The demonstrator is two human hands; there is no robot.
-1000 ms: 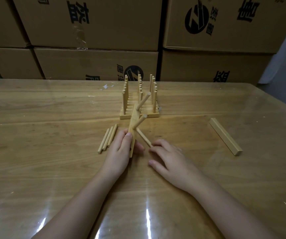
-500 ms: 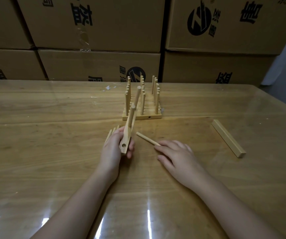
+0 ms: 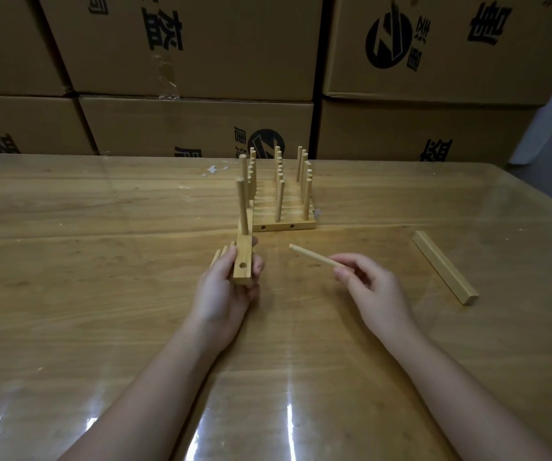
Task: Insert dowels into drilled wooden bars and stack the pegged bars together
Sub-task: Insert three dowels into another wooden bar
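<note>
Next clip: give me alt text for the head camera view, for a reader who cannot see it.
The left hand grips a drilled bar with two upright dowels and one empty hole; the right hand pinches a loose dowel beside it. Behind them on the table sit pegged bars, a spare bar lies right, cardboard boxes behind.

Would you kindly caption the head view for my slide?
Left hand holds a pegged bar; right hand pinches a loose dowel.
</note>
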